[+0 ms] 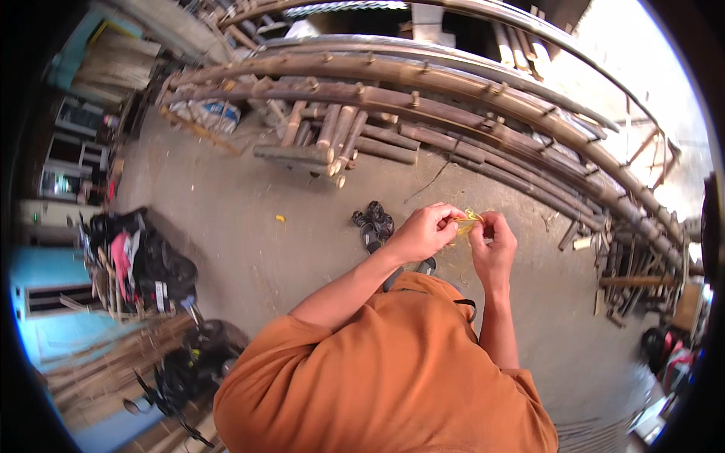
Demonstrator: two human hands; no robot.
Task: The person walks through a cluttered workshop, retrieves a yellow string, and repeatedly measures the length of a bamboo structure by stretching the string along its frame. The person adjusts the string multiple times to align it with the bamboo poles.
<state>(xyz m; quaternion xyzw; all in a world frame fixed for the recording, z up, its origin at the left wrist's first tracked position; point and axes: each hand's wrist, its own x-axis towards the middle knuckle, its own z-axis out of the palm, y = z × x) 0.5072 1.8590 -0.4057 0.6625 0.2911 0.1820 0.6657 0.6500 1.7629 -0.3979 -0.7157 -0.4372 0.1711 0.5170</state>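
Observation:
My left hand (421, 232) and my right hand (495, 240) are raised close together in front of my chest. Both pinch a thin yellow string (468, 220) that is tangled between the fingertips. My orange sleeves and shirt fill the lower middle of the view. On the concrete floor (226, 219) just beyond my left hand lies a pair of black sandals (374, 223).
Long bamboo poles (423, 83) lie stacked across the far side and curve down the right. A short bundle of cut bamboo (321, 147) sits on the floor. Black bags and clothes (140, 260) pile at the left, with bamboo strips (113, 362) and more dark gear below them.

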